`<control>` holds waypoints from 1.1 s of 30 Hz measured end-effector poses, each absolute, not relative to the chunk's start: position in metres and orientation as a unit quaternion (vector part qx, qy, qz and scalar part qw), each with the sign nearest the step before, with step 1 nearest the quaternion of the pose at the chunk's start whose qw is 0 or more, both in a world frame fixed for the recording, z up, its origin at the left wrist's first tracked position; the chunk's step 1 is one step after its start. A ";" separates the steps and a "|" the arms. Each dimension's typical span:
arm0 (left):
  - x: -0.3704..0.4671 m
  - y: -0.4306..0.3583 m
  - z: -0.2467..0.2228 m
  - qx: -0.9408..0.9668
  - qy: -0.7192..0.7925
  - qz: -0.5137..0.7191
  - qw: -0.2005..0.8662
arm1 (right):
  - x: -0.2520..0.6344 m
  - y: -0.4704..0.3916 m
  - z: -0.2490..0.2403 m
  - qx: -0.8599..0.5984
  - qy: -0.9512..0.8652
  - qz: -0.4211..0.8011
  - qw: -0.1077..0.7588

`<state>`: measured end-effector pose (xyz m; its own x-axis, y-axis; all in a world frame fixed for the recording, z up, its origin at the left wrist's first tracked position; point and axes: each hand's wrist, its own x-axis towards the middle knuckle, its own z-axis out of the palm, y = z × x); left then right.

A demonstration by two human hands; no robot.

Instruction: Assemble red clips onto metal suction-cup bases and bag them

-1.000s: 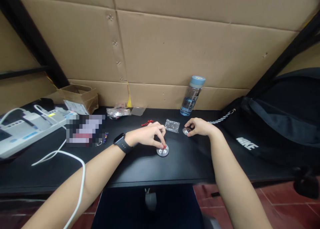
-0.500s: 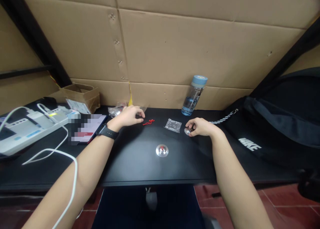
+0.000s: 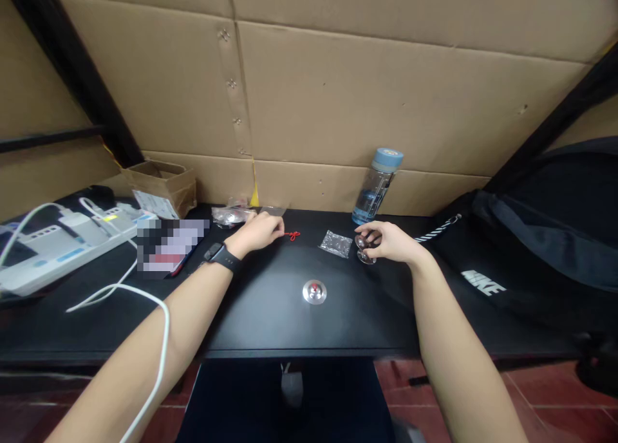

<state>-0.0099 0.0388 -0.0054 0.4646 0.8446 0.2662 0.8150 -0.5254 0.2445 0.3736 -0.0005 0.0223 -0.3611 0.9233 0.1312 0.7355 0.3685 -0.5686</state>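
My left hand (image 3: 261, 230), with a black watch on its wrist, has thumb and fingers pinched on the left end of a thin, looped red cord (image 3: 293, 235). The cord lies on the black desk. My right hand (image 3: 383, 240) grips a small silver cymbal (image 3: 361, 242) by its edge, tilted up off the desk. A second round rim shows just under it, and I cannot tell whether it is another piece or a reflection. Nearer to me, another small cymbal (image 3: 315, 292) lies flat, dome up, with red at its centre. Between the hands is a crumpled clear plastic bag (image 3: 336, 244).
A blue-capped water bottle (image 3: 374, 188) stands against the cardboard wall. At left are a white power strip (image 3: 72, 246) with cables, a phone (image 3: 174, 246), an open cardboard box (image 3: 167, 185) and plastic packets (image 3: 232, 215). A black backpack (image 3: 526, 256) lies at right.
My left hand has moved right and closed on the red cord's end. My right hand has tilted the cymbal up from the desk. The camera view has shifted slightly.
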 end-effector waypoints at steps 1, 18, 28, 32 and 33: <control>-0.008 0.036 -0.002 0.848 0.488 0.203 0.033 | 0.371 -0.001 0.023 -0.505 -0.797 0.227 0.242; 0.069 -0.034 0.023 0.830 0.395 0.390 0.055 | 0.291 -0.016 -0.001 -0.260 -0.643 0.534 0.484; 0.070 -0.034 0.018 0.829 0.384 0.407 0.018 | 0.289 -0.017 -0.002 -0.242 -0.636 0.537 0.498; 0.071 -0.032 0.014 0.832 0.380 0.404 0.018 | 0.288 -0.018 -0.002 -0.250 -0.629 0.539 0.501; 0.071 -0.032 0.014 0.832 0.379 0.404 0.017 | 0.288 -0.018 -0.003 -0.250 -0.629 0.540 0.501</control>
